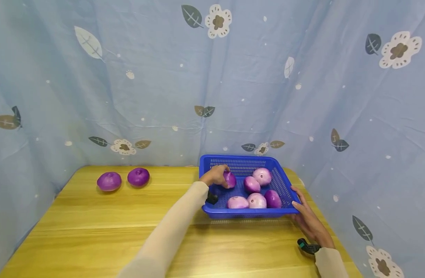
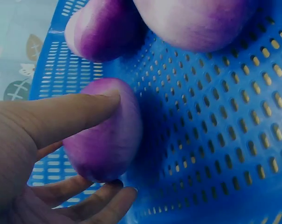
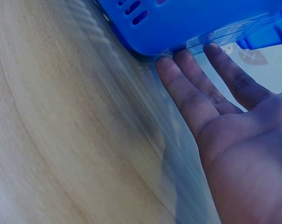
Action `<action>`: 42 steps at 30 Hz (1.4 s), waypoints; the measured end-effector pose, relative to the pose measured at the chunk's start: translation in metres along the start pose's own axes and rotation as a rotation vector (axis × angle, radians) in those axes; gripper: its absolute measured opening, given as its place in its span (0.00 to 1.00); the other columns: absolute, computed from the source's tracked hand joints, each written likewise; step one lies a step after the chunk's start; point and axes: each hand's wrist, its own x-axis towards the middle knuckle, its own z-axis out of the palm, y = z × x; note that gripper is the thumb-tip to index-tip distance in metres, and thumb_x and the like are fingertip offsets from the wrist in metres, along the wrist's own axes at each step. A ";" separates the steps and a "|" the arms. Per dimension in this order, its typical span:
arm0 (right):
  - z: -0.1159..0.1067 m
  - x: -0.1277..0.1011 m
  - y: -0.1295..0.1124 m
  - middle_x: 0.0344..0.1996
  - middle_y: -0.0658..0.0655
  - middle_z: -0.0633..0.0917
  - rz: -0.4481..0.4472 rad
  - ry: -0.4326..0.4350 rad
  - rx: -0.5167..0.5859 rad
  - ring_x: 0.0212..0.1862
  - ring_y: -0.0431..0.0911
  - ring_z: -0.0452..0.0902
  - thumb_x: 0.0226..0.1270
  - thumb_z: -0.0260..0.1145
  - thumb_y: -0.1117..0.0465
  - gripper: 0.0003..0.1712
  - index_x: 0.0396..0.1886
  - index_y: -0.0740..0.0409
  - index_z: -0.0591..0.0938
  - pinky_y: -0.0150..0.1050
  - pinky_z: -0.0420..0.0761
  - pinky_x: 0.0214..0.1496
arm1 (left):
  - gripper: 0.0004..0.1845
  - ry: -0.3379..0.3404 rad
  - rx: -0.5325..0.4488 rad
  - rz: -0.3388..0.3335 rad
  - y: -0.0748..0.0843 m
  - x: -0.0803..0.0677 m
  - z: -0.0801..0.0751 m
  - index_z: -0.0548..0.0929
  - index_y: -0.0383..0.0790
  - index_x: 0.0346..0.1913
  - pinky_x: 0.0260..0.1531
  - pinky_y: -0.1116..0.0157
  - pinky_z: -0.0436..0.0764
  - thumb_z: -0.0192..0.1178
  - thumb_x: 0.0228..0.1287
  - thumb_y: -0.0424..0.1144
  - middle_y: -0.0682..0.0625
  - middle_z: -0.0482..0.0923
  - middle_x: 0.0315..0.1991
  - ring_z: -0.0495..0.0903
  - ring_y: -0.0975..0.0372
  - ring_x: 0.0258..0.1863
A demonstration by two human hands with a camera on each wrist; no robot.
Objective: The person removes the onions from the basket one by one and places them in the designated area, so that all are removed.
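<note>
A blue perforated basket (image 1: pixel 241 160) stands on the wooden table at the back right and holds several purple onions. My left hand (image 1: pixel 216 175) reaches into its left side and grips one onion (image 1: pixel 230 179) between thumb and fingers; up close, the onion (image 2: pixel 106 135) lies just above the basket floor (image 2: pixel 215 140). My right hand (image 1: pixel 307 216) rests flat, fingers straight, against the basket's near right corner (image 3: pixel 196 28), with the fingertips (image 3: pixel 189 60) touching its rim.
Two more purple onions (image 1: pixel 109 181) (image 1: pixel 138 177) lie on the table (image 1: pixel 94 227) at the back left. A blue flowered curtain (image 1: pixel 163 77) encloses the table on three sides. Other onions (image 1: pixel 256 200) fill the basket's middle and front.
</note>
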 end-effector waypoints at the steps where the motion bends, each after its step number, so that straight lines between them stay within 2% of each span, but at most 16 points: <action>1: 0.000 0.000 0.000 0.78 0.65 0.39 -0.005 -0.006 0.005 0.65 0.52 0.69 0.86 0.47 0.55 0.36 0.82 0.27 0.44 0.41 0.80 0.61 | 0.35 -0.001 -0.002 -0.001 0.000 0.000 0.001 0.79 0.36 0.61 0.59 0.54 0.79 0.81 0.47 0.31 0.38 0.80 0.56 0.79 0.47 0.56; 8: -0.002 0.001 -0.001 0.77 0.65 0.40 -0.039 -0.044 0.054 0.62 0.46 0.73 0.87 0.44 0.56 0.35 0.83 0.30 0.43 0.41 0.80 0.61 | 0.35 0.008 -0.037 -0.014 0.000 -0.001 0.000 0.79 0.35 0.60 0.56 0.54 0.80 0.81 0.47 0.34 0.38 0.82 0.52 0.80 0.48 0.52; 17: -0.002 0.001 -0.002 0.78 0.64 0.40 -0.020 -0.018 0.050 0.62 0.46 0.73 0.87 0.44 0.56 0.35 0.82 0.29 0.43 0.41 0.80 0.61 | 0.39 0.006 0.002 -0.008 0.001 0.002 0.000 0.79 0.30 0.61 0.59 0.56 0.79 0.83 0.46 0.39 0.37 0.82 0.53 0.80 0.48 0.54; 28: -0.001 0.001 -0.001 0.77 0.64 0.42 -0.028 -0.021 0.067 0.61 0.45 0.75 0.86 0.45 0.58 0.36 0.83 0.29 0.43 0.42 0.80 0.61 | 0.40 -0.051 -0.018 0.015 -0.003 0.003 0.005 0.76 0.34 0.66 0.60 0.54 0.78 0.81 0.49 0.37 0.39 0.80 0.56 0.79 0.48 0.57; 42: 0.000 0.000 -0.002 0.78 0.66 0.40 0.004 -0.005 0.062 0.62 0.47 0.73 0.86 0.47 0.56 0.37 0.83 0.28 0.43 0.42 0.80 0.61 | 0.37 -0.039 0.056 0.054 -0.003 0.004 0.007 0.77 0.37 0.59 0.56 0.55 0.80 0.84 0.44 0.39 0.41 0.82 0.51 0.80 0.50 0.52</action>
